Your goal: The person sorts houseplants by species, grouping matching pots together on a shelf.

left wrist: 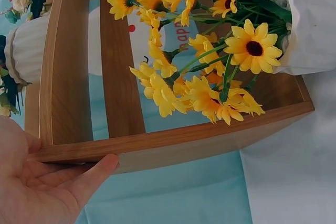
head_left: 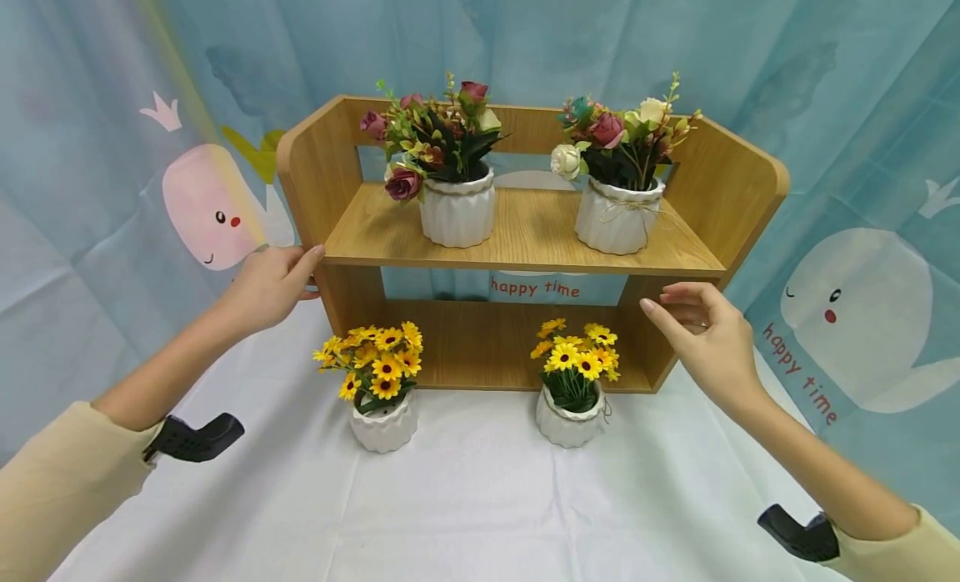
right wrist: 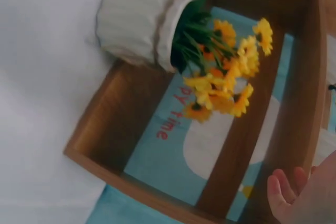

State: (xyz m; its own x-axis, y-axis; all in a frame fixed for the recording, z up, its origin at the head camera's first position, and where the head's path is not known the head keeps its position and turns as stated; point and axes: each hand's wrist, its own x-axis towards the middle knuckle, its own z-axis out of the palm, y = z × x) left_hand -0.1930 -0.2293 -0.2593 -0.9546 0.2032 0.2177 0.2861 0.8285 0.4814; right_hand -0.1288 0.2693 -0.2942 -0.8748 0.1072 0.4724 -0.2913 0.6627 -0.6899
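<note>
A two-tier wooden shelf [head_left: 532,228] stands upright on the white cloth in the head view. My left hand [head_left: 273,283] grips the front edge of its left side panel, thumb in front and fingers round the outer face, as the left wrist view also shows. Beside the right panel, my right hand [head_left: 708,340] is raised with loosely bent fingers, holding nothing; contact with the panel cannot be made out. On the upper board sit two white pots of mixed roses, a left one [head_left: 459,211] and a right one [head_left: 618,219].
Two white pots of yellow daisy-like flowers, one at left [head_left: 384,428] and one at right [head_left: 568,423], stand before the lower tier. White cloth [head_left: 465,507] covers the table. A blue printed curtain [head_left: 540,32] hangs behind the shelf.
</note>
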